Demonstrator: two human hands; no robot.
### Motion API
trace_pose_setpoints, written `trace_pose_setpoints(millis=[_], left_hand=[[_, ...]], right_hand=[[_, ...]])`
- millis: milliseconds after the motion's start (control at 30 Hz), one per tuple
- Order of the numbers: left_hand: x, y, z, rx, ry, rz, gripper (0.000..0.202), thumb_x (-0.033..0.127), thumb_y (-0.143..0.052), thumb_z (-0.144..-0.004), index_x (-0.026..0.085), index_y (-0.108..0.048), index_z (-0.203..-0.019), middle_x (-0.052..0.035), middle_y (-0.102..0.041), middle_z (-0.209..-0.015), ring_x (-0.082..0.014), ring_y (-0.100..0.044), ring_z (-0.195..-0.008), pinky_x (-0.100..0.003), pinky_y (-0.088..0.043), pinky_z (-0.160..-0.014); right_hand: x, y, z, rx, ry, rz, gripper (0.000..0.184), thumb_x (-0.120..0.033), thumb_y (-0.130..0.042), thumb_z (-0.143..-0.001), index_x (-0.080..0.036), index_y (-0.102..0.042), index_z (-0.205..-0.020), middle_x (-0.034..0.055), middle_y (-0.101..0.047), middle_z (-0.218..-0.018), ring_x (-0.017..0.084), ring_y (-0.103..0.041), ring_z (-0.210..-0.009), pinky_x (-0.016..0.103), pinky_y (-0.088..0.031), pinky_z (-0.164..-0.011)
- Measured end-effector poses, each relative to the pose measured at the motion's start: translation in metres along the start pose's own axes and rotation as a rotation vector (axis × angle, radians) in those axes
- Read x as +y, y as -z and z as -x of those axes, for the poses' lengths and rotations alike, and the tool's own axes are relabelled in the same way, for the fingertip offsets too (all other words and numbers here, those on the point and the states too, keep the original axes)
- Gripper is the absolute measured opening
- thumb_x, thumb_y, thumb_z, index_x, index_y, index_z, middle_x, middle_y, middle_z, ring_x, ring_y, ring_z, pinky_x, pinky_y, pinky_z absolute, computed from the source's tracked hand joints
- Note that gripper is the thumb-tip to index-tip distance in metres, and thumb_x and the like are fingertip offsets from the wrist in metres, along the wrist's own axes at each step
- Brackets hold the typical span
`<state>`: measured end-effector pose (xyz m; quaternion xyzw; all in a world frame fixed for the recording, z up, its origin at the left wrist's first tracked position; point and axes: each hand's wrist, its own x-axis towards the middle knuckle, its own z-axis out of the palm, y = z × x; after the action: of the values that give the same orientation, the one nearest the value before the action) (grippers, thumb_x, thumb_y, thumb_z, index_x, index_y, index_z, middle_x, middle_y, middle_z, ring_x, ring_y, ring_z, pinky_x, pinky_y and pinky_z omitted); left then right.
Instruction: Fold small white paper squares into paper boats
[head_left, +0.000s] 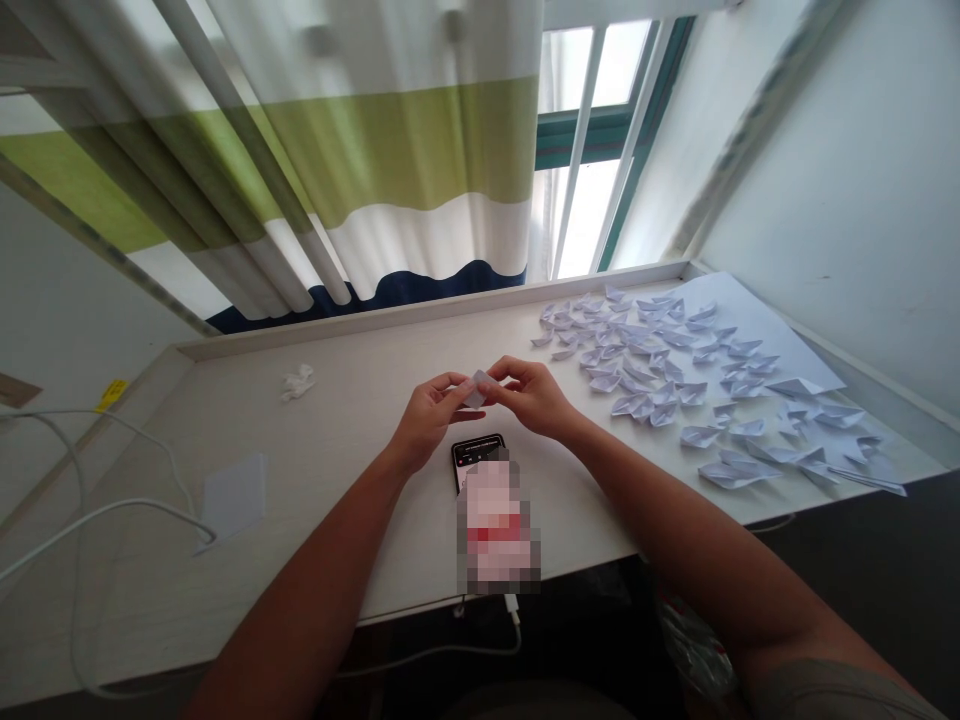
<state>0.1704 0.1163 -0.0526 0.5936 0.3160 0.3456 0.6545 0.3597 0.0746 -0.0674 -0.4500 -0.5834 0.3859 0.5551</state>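
Note:
A small folded piece of white paper [478,391] is held up between both hands, above the middle of the table. My left hand [433,415] pinches its left side with thumb and fingers. On the other side, my right hand [529,393] grips its right edge between thumb and forefinger. The paper looks like a small diamond; its finer folds are too small to make out. Just below the hands lies a phone [480,447], its screen lit and mostly blurred out. To the right spread many folded white paper boats [637,370] of different sizes.
A white sheet [802,350] lies under some boats at the right. Further left are a crumpled tissue [298,382], a flat piece of paper [234,495] and a white cable [112,505]. A charging cable [513,610] hangs from the phone over the table's front edge. Curtains [390,150] hang behind.

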Motion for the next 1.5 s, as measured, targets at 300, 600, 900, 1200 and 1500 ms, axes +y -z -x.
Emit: trace_pose_setpoints(millis=[300, 600, 900, 1200, 1500], left_hand=[[-0.006, 0.003, -0.004, 0.179, -0.368, -0.458, 0.017, 0.039, -0.082, -0.086, 0.023, -0.085, -0.093, -0.006, -0.077, -0.097, -0.0219, -0.07, -0.093, -0.034, -0.054, -0.08], [-0.003, 0.002, -0.003, 0.206, -0.296, -0.259, 0.017, 0.038, -0.084, -0.085, 0.021, -0.085, -0.086, -0.0007, -0.069, -0.071, -0.0138, -0.058, -0.066, -0.028, -0.046, -0.065], [0.008, -0.005, 0.005, 0.165, -0.208, -0.093, 0.031, 0.042, -0.087, -0.083, 0.016, -0.083, -0.098, -0.0088, -0.083, -0.088, -0.0219, -0.079, -0.074, -0.032, -0.062, -0.062], [0.002, -0.005, 0.001, 0.194, -0.247, -0.052, 0.03, 0.038, -0.092, -0.079, 0.016, -0.084, -0.097, -0.0079, -0.085, -0.093, -0.0253, -0.081, -0.09, -0.043, -0.069, -0.083], [-0.003, -0.004, 0.003, 0.156, -0.275, -0.274, 0.03, 0.043, -0.09, -0.081, 0.017, -0.081, -0.092, -0.0093, -0.084, -0.09, -0.0245, -0.08, -0.085, -0.039, -0.065, -0.083]], right_hand=[[0.0, -0.001, 0.002, -0.041, 0.093, 0.254, 0.017, -0.034, -0.071, -0.091, -0.019, -0.068, -0.083, 0.002, -0.075, -0.083, 0.018, -0.068, -0.08, 0.036, -0.059, -0.081], [0.003, 0.004, 0.001, -0.088, 0.208, 0.349, 0.027, -0.041, -0.064, -0.101, -0.02, -0.062, -0.083, 0.0038, -0.069, -0.084, 0.017, -0.064, -0.077, 0.033, -0.054, -0.073], [0.002, 0.004, 0.003, -0.004, 0.148, 0.394, 0.022, -0.039, -0.063, -0.105, -0.022, -0.077, -0.103, -0.0009, -0.07, -0.072, 0.013, -0.06, -0.059, 0.029, -0.049, -0.062], [0.005, 0.001, 0.0, -0.004, 0.118, 0.021, 0.026, -0.048, -0.078, -0.092, -0.023, -0.079, -0.093, 0.0034, -0.071, -0.095, 0.016, -0.07, -0.078, 0.032, -0.061, -0.069], [0.004, -0.001, -0.002, 0.094, 0.065, -0.085, 0.038, -0.056, -0.087, -0.082, -0.02, -0.075, -0.085, 0.0027, -0.075, -0.082, 0.017, -0.07, -0.076, 0.032, -0.057, -0.068]])
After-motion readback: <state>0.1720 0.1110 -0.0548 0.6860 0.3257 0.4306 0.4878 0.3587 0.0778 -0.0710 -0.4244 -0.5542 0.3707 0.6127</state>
